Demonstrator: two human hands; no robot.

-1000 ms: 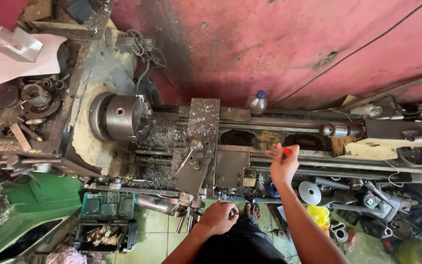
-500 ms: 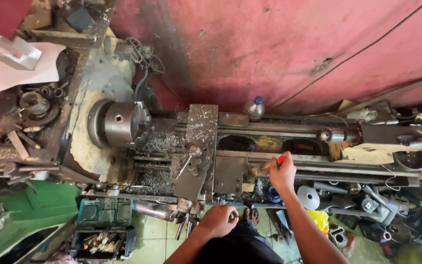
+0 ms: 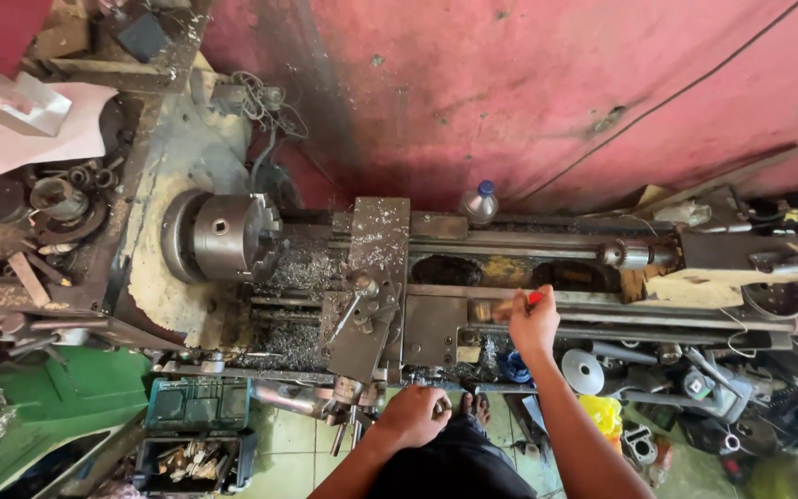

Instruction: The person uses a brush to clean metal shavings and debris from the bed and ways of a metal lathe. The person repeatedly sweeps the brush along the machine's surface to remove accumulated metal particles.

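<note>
Left hand (image 3: pixel 415 416) grips a lathe (image 3: pixel 371 305) handwheel (image 3: pixel 442 404); right hand (image 3: pixel 533 323) grasps a red-handled brush (image 3: pixel 510 307) on the bed.

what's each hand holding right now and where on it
The right hand has its grip on a brush's red handle, near its end. The left hand closes round a lathe handwheel, mostly hidden, at the carriage's front.

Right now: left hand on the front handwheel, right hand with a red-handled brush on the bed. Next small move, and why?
Probably sweep the red-handled brush leftward along the lathe bed. The right hand holds it on the ways beside the carriage, and metal chips lie thick between carriage and chuck. The left hand grips the handwheel, hidden beneath it, so carriage travel seems likely; chips should go first.
</note>
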